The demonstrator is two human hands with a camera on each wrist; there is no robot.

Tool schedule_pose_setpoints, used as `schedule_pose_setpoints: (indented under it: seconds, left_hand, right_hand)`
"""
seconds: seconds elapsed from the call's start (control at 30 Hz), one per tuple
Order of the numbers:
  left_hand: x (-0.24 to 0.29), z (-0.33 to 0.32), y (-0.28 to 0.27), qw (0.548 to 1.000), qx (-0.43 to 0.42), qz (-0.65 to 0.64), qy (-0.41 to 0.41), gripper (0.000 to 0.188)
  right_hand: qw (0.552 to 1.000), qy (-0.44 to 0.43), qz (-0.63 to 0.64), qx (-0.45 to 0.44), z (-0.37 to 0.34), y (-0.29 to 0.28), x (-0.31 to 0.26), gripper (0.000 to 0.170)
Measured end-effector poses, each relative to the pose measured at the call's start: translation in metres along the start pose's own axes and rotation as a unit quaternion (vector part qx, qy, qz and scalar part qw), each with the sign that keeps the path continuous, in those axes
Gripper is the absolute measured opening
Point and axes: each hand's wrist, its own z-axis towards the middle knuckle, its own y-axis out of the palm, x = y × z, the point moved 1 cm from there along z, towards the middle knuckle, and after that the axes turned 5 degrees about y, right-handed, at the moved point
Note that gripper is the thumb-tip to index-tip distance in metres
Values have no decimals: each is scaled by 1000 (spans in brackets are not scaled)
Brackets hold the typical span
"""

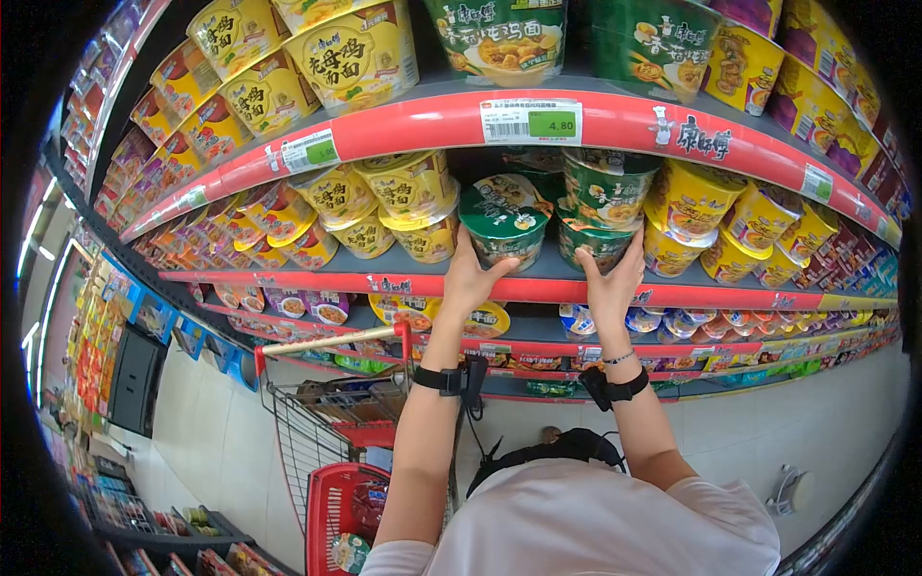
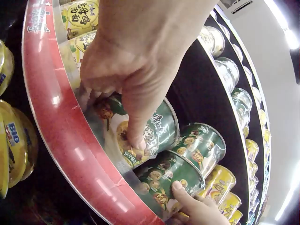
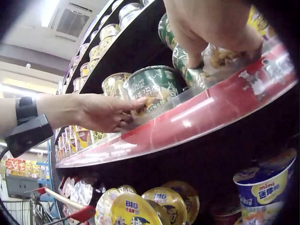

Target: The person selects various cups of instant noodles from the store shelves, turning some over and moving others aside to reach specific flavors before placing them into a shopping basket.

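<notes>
On the shelf below the 4.80 price tag, my left hand (image 1: 473,276) grips a green instant noodle cup (image 1: 501,213) with a round foil lid. Its thumb lies across the printed front and the fingers go round the left side, as the left wrist view shows. My right hand (image 1: 615,278) holds the bottom green noodle cup (image 1: 595,247) of a two-high stack, thumb on the front and fingers at its right side. Another green cup (image 1: 609,187) sits on top of that one. In the right wrist view, the left hand's cup (image 3: 157,84) stands just behind the red shelf edge.
Yellow noodle cups (image 1: 403,187) stand stacked to the left, with more yellow cups (image 1: 693,202) to the right. A red shelf rail (image 1: 624,117) runs overhead. Below left is a shopping cart (image 1: 288,422) holding a red basket (image 1: 322,509). Yellow bowls (image 3: 136,211) fill the lower shelf.
</notes>
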Motion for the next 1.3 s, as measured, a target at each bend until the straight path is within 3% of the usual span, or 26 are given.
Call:
schedule_pose_setpoints:
  seconds: [0.17,0.23,0.33,0.53,0.6,0.67,0.8,0.87,0.93,1.0,1.07,1.13,1.23,1.27,1.3]
  left_hand:
    - [3,-1,-1,1000,-2,20,-6,90]
    - [-1,0,0,1000,1,26,2,103]
    - [0,-1,-1,998,1,54,-32,105]
    - [11,-2,0,1000,17,2,20,99]
    - [12,-14,0,995,61,47,55,100]
    - [4,-38,1,993,92,65,39,95]
    - [16,-108,-52,987,158,-37,5,77]
    - [-8,-157,-88,978,197,19,-63,75]
    - [-35,-223,-120,949,251,114,-155,73]
    - [-19,-290,-151,908,320,86,-257,68]
    - [-26,-367,-162,854,366,152,-339,65]
    - [-6,-434,-167,800,421,165,-394,68]
    - [-10,-553,-153,703,482,142,-504,71]
    - [-3,-584,-147,675,506,139,-518,72]
    - [10,-604,-140,641,510,160,-551,71]
  right_hand:
    - [1000,-7,19,-5,-2,1,2,99]
    - [999,-9,46,-3,-4,1,3,96]
    - [998,-41,55,7,-8,0,6,94]
    - [986,-68,154,20,-36,-12,-10,60]
    - [968,-79,236,-21,-56,-5,-20,52]
    - [964,-139,217,-64,-78,7,-28,48]
    - [902,-129,325,-253,-129,37,-56,45]
    - [883,-167,310,-311,-161,52,-77,42]
    - [813,-131,362,-436,-200,66,-90,40]
    - [742,-174,367,-534,-238,70,-111,37]
    - [662,-218,339,-632,-274,68,-132,39]
    - [554,-261,325,-721,-311,68,-142,41]
    - [408,-395,284,-772,-362,64,-140,46]
    - [394,-390,275,-786,-377,62,-130,46]
    - [347,-439,255,-788,-394,62,-120,48]
